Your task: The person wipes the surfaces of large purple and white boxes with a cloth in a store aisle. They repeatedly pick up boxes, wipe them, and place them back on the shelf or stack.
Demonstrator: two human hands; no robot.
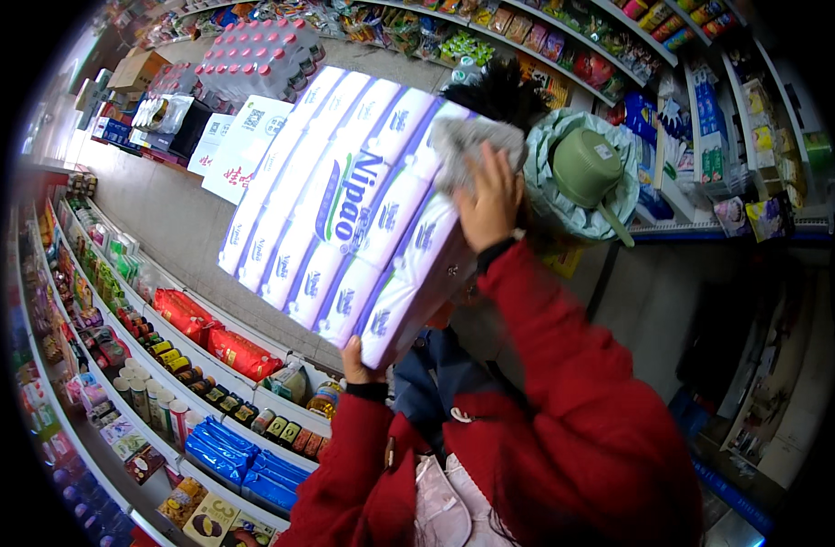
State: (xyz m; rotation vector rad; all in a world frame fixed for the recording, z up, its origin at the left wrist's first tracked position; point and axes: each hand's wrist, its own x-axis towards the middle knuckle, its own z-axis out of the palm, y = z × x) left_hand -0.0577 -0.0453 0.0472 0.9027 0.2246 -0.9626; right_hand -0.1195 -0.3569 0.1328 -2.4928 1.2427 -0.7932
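Both red-sleeved, black-cuffed arms (572, 333) extend forward; the bare right hand (490, 205) is higher, fingers (501, 169) extended; the bare left hand (356, 365) is lower, partly hidden.

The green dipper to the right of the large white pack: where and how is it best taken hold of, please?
Probably by its handle, from the picture's lower right: this slim part sticks out that way from the wide, round bowl, across the pale liner.

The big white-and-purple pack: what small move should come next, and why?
Perhaps slide the grey cloth across the pack: the right fingers lie on the cloth at the pack's far right corner, while the left fingers hold its near corner, which seems to steady it.
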